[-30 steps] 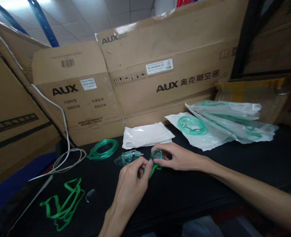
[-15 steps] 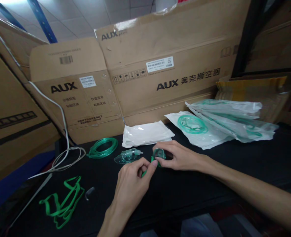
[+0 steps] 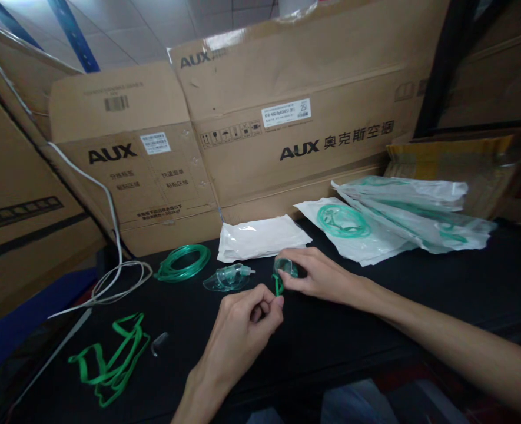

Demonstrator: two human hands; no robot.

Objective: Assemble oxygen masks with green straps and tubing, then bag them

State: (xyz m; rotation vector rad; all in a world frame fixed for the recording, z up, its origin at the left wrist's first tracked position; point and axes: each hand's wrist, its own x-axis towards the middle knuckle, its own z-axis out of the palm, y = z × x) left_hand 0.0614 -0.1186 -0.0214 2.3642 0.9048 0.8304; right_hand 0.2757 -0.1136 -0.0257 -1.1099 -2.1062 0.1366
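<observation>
My right hand is closed around a clear, greenish plastic piece, mostly covered by the fingers; its full shape is hidden. A narrow green elastic strap hangs from that piece down to my left hand, whose thumb and forefinger pinch its lower end. Just behind my left hand lies a clear green face mask with a pale connector. Further left sits a coil of green tubing. Loose green straps lie in a heap at the front left, beside a small clear bent plastic piece.
White packets lie behind my hands. Bagged green tubing and more bags are piled at the right. Cardboard boxes wall in the back of the black table. A white cable loops at the left.
My left hand has shifted slightly down and away from my right hand. More of the green strap now shows between them. The things lying on the table keep their places.
</observation>
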